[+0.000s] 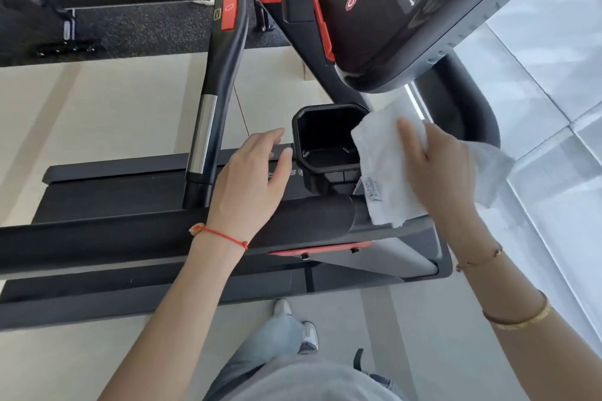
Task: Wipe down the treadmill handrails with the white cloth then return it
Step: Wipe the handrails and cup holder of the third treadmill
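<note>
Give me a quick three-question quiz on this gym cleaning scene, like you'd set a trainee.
1. Which hand holds the cloth?
A. left
B. right
C. both
2. True or false: the left hand grips the handrail.
3. Fill in: the black cup holder sits between the left hand and the ____.

Key:
1. B. The right hand holds it, beside the cup holder.
2. False. Its fingers are relaxed and open, above the rail, holding nothing.
3. Cloth.
</note>
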